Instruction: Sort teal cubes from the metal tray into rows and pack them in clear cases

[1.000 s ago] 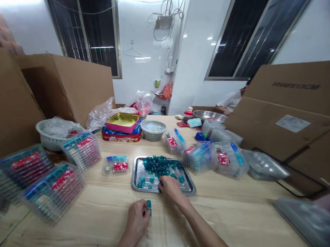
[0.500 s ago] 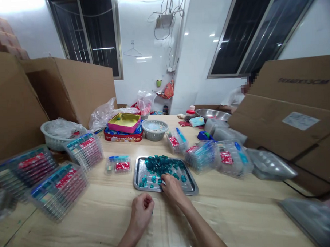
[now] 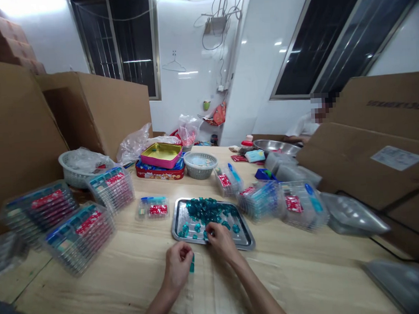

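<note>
A metal tray (image 3: 246, 236) holds a heap of small translucent teal pieces (image 3: 202, 208), with several loose ones scattered near its front edge. My right hand (image 3: 222, 242) reaches over that edge, thumb and fingers pinched on a small teal piece among the loose ones. Closer to me, my left hand (image 3: 177, 265) is closed in a pinch above the table. Flat teal pieces (image 3: 192, 267) show just beside its fingers; whether the fingertips hold one is hidden. Under and between my forearms lies clear plastic (image 3: 229, 290) on the wooden table.
Stacked clear cases (image 3: 79, 239) with red dotted inserts stand left, more cases (image 3: 260, 201) right. One single case (image 3: 152, 208) lies beside the tray. Behind are a pink tin (image 3: 163, 161) and a grey basket (image 3: 200, 166). Cardboard boxes (image 3: 374, 122) flank the table; a person (image 3: 300, 127) sits beyond.
The view has shifted slightly, moving the scene a little to the right. More of the teal pieces shows beside my left fingers. My right hand stays at the tray's front edge, still pinched.
</note>
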`<state>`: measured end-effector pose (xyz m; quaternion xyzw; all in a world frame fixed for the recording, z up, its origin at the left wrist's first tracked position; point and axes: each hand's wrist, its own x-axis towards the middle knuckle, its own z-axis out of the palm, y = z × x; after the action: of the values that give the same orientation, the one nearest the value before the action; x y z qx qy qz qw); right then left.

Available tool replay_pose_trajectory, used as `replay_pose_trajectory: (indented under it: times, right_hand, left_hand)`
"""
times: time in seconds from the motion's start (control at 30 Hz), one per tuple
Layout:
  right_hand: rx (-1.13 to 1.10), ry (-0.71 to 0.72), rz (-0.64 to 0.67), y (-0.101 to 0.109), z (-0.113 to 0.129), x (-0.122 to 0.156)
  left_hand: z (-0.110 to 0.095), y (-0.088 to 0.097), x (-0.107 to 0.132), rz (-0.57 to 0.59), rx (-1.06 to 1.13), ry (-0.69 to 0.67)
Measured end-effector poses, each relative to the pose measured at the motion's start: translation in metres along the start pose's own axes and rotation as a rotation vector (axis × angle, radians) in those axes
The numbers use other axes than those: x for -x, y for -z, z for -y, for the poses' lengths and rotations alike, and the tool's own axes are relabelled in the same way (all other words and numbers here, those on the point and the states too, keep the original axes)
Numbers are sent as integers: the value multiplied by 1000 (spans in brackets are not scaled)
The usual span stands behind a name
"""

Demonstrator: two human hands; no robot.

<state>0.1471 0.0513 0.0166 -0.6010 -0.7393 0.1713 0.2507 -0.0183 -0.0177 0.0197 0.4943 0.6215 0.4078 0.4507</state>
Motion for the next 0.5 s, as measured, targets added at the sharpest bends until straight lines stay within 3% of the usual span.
replay_pose_trajectory:
  times: [0.17, 0.33, 0.5]
  right_hand:
    - [-219, 44, 12, -2, 6, 13]
    - [-758, 71, 84, 1, 25, 33]
    - [-825, 41, 106, 0, 36, 46]
  left_hand:
    - [2, -8, -2, 0, 68, -17]
    - [-6, -10, 2, -24, 129, -56]
    - [-8, -4, 7, -36, 147, -7]
